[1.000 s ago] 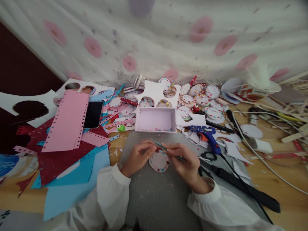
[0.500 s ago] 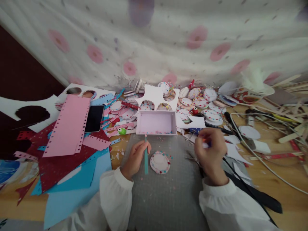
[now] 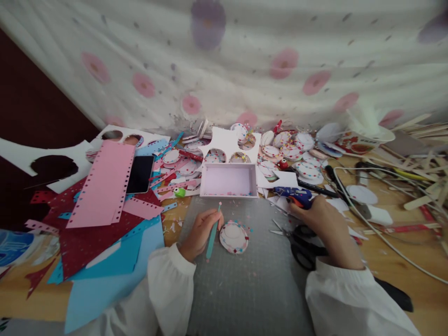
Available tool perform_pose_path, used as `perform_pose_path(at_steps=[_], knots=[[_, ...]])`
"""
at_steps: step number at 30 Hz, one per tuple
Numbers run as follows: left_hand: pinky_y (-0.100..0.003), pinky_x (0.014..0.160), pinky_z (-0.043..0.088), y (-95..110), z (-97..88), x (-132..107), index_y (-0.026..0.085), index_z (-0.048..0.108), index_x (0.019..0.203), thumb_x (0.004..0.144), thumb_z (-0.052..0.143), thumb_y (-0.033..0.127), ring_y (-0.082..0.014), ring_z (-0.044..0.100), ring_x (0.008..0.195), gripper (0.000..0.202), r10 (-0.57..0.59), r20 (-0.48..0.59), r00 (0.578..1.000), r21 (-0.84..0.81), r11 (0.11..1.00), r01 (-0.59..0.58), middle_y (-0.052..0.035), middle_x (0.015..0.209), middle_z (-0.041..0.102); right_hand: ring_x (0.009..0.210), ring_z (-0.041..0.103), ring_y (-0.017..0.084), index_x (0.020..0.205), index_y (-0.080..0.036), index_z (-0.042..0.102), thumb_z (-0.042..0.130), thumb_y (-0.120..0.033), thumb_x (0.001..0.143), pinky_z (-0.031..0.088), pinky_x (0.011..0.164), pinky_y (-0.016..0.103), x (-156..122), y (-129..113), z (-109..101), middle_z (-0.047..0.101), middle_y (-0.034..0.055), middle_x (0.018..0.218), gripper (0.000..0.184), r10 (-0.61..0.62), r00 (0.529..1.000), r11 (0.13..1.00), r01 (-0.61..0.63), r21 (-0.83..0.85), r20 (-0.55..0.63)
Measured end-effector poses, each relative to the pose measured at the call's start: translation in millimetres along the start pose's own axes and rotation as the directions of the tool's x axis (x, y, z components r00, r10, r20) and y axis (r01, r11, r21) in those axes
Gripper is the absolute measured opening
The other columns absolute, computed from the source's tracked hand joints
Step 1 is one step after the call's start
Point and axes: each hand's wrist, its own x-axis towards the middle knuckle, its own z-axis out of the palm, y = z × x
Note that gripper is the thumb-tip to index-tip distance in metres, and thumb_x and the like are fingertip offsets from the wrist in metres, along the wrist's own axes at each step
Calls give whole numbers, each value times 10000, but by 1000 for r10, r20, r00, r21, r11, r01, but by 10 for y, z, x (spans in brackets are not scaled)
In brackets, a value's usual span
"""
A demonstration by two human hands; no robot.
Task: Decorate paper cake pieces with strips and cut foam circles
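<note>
Where the grey mat [image 3: 245, 298] meets the clutter, we see one white box [image 3: 229, 179], with discs [image 3: 308, 170] heaped beyond it, too overlapped to count. One pair of scissors [image 3: 303, 256] lies between our decorated disc [image 3: 234, 237] and our right forearm, its handles just beside the wrist. Off to the left are one phone [image 3: 140, 175] and pink sheets [image 3: 103, 186], too closely stacked to count; to the right, one white plug [image 3: 378, 214].

That single decorated disc lies flat on the mat, between our two hands, which are well apart. Our left hand [image 3: 200, 234] pinches one teal tool [image 3: 212, 239], slanted beside the disc. Our right hand [image 3: 324, 221], its forearm angled forward and inward, grips one blue glue gun [image 3: 297, 192], some fingers hidden.
</note>
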Motion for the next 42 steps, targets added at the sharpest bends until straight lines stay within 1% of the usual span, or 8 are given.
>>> perform_pose_path(at_steps=[4, 7, 10, 13, 18, 22, 31, 42], knots=[[-268, 569, 332, 4, 3, -4, 207, 393, 525, 835, 461, 392, -141, 400, 582, 368, -7, 2, 1000, -6, 1000, 7, 11, 574, 418, 694, 624, 332, 944, -232, 496, 642, -545, 698, 415, 568, 406, -32, -144, -170, 618, 117, 711, 425, 222, 969, 963, -202, 178, -107], [-269, 567, 342, 7, 9, -10, 208, 397, 524, 835, 469, 395, -144, 408, 582, 369, -19, 5, 1000, 0, 1000, 19, 8, 569, 421, 819, 611, 301, 1013, -215, 469, 687, -482, 635, 450, 664, 395, -67, -258, -224, 618, 127, 906, 512, 278, 940, 871, -158, 465, -200], [-269, 575, 355, 12, 12, -9, 208, 396, 523, 835, 469, 404, -145, 415, 584, 376, -27, 4, 1000, 18, 999, 27, 6, 566, 424, 740, 567, 226, 918, -204, 511, 708, -444, 593, 451, 658, 349, -150, -394, -212, 601, 53, 842, 449, 226, 956, 728, -41, 685, -184], [-271, 592, 358, 31, 9, -4, 206, 397, 519, 829, 462, 405, -147, 420, 591, 375, -33, 6, 999, 55, 998, 32, 2, 569, 433, 618, 501, 167, 803, -209, 547, 689, -424, 644, 420, 581, 299, -289, -543, -162, 574, -7, 694, 303, 67, 991, 627, 48, 777, -114], [-281, 624, 360, 68, -3, 1, 202, 403, 509, 831, 456, 384, -148, 432, 604, 373, -21, 40, 999, 77, 997, 18, 2, 574, 438, 566, 471, 144, 818, -220, 551, 660, -359, 682, 386, 532, 267, -516, -719, -30, 554, -32, 649, 223, -123, 974, 591, 225, 775, -190], [-281, 615, 345, 63, -11, -5, 197, 412, 509, 845, 458, 353, -143, 420, 598, 373, -8, 71, 997, 45, 999, 4, 7, 568, 427, 528, 459, 139, 911, -223, 554, 616, -306, 700, 367, 518, 267, -601, -741, 36, 530, -44, 629, 235, -205, 954, 666, 301, 683, -220], [-279, 623, 338, 38, -29, -4, 191, 429, 521, 845, 471, 352, -142, 430, 604, 364, -14, 109, 994, 32, 999, 11, 10, 573, 441, 514, 495, 155, 963, -227, 542, 563, -284, 724, 370, 502, 274, -615, -728, 69, 549, -39, 608, 247, -270, 934, 747, 358, 561, -236], [-267, 611, 312, 48, -30, -6, 189, 416, 529, 845, 482, 347, -132, 416, 595, 359, -61, 100, 993, 62, 997, 55, 22, 571, 430, 525, 527, 166, 982, -216, 538, 515, -267, 725, 386, 511, 271, -608, -735, 79, 566, -25, 625, 264, -297, 913, 749, 405, 525, -280]])
